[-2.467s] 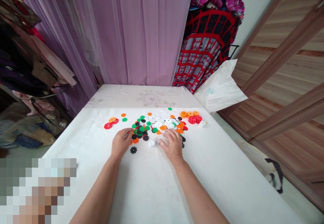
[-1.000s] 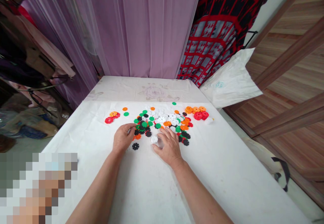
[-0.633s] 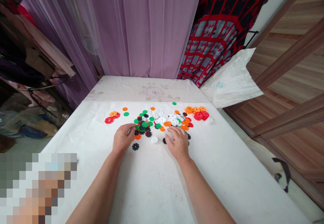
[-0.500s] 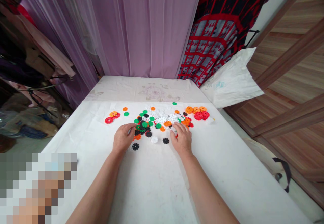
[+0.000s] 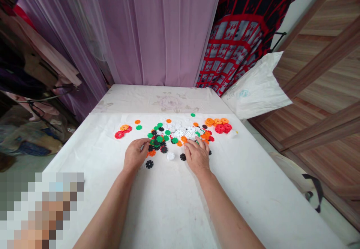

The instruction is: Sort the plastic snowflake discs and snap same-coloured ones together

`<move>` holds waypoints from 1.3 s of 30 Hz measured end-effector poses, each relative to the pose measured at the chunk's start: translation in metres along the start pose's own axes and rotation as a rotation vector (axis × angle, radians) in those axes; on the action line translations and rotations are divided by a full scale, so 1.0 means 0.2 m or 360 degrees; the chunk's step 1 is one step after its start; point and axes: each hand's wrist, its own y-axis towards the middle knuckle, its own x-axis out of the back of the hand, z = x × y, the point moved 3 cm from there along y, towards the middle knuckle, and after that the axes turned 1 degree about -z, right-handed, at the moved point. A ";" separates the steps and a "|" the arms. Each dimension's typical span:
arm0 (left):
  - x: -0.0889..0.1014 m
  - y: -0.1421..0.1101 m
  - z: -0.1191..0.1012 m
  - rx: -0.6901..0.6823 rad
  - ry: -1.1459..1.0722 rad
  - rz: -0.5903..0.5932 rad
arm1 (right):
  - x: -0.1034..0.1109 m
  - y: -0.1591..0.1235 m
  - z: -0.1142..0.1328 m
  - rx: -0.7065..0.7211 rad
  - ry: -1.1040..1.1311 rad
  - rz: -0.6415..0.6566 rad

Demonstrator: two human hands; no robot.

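A heap of small flower-shaped plastic discs (image 5: 174, 133) in white, green, black, orange and red lies on the white table (image 5: 168, 204). My left hand (image 5: 135, 154) rests palm down at the heap's left edge, its fingers curled near the green and black discs. My right hand (image 5: 197, 156) lies on the heap's right side with fingers bent over some discs; what is under them is hidden. Between the hands lie a white disc (image 5: 170, 156) and a black disc (image 5: 182, 156). Another black disc (image 5: 149, 164) sits beside my left hand.
Joined orange and red discs (image 5: 218, 125) sit at the heap's right; a red and orange pair (image 5: 121, 131) lies to the left. A purple curtain (image 5: 157, 31) hangs behind the table, a white pillow (image 5: 253, 91) sits right, clothes clutter the left.
My right hand moved from the white disc near the middle rightward onto the heap's right side, uncovering a black disc. My left hand stayed put.
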 end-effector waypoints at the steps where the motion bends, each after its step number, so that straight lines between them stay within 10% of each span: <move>1: 0.00 0.00 0.00 0.0001 -0.0001 -0.0006 | 0.01 -0.01 0.01 0.0020 0.0028 0.0008; 26: 0.00 0.00 0.00 -0.0054 0.0054 0.0004 | -0.01 0.03 0.02 -0.0090 0.0065 -0.0141; 39: 0.00 0.00 0.00 -0.0012 0.0017 -0.0025 | -0.06 0.13 0.07 -0.0198 -0.0062 0.0103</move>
